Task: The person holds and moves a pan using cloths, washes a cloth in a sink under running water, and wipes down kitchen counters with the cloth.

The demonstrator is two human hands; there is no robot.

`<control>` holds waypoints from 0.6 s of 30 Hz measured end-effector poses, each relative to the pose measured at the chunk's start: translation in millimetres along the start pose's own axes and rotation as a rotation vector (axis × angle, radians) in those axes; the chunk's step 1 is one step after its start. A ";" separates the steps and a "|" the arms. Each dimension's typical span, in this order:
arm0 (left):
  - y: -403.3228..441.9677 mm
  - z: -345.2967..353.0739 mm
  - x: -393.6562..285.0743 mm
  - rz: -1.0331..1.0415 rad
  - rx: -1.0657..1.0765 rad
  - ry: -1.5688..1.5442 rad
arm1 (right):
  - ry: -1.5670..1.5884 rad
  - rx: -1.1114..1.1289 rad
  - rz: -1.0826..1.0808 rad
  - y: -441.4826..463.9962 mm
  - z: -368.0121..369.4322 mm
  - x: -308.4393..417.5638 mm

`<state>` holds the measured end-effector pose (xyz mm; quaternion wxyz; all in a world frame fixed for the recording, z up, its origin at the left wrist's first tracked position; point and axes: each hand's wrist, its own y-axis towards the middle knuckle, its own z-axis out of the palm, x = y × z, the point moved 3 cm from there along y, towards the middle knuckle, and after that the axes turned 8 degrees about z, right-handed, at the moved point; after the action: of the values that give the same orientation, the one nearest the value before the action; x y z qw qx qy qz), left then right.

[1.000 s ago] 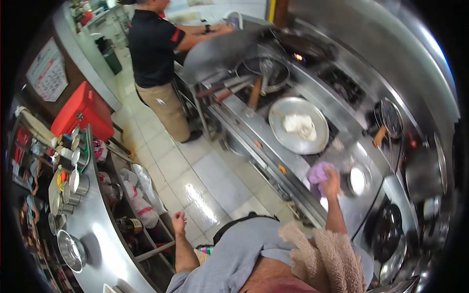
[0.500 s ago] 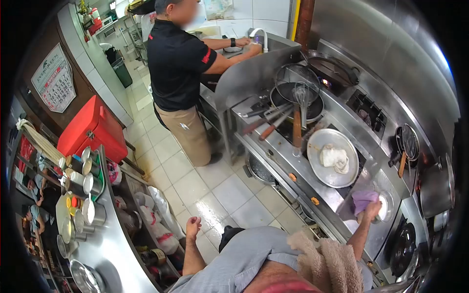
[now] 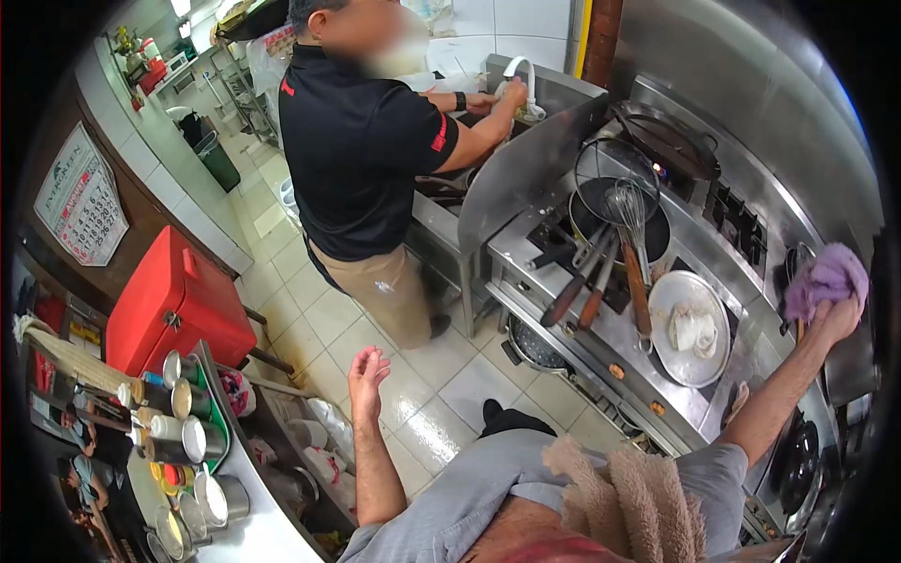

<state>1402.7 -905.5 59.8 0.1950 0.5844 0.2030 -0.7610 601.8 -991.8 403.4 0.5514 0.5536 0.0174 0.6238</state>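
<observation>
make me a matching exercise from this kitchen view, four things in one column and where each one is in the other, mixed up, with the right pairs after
Things
1. Purple cloth
2. White crumpled bundle
3. Brown towel
4. Calendar

Places
a. On a round metal plate
b. On a brown panel
c. In the right hand
d. Draped over the grey shirt

Right pairs: 1-c, 2-a, 3-d, 4-b

Crumpled purple cloth partly hiding right hand and dark hanging utensils, grey steel counter running past bottom edge, small print on white paper calendar blurring
</observation>
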 end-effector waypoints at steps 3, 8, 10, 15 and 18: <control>30.5 17.0 -12.5 0.017 0.064 0.008 | 0.253 -0.090 0.198 -17.4 91.2 -24.9; 69.4 -6.7 -57.1 0.111 0.020 0.052 | 0.344 0.022 0.645 -111.2 274.3 -48.9; 87.5 -22.3 -76.5 0.127 -0.046 -0.016 | 0.324 0.031 0.737 -157.3 338.2 -49.2; 141.2 -43.4 -115.7 0.165 0.067 -0.190 | 0.739 0.932 1.055 -290.1 463.6 -71.5; 176.7 -61.6 -121.4 0.164 0.246 -0.202 | 0.578 0.994 0.969 -390.0 542.1 -30.1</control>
<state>1576.3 -1013.9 148.5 0.2029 0.5391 0.0391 -0.8165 1240.8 -1179.7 346.0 -0.1262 0.4973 0.1953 0.8358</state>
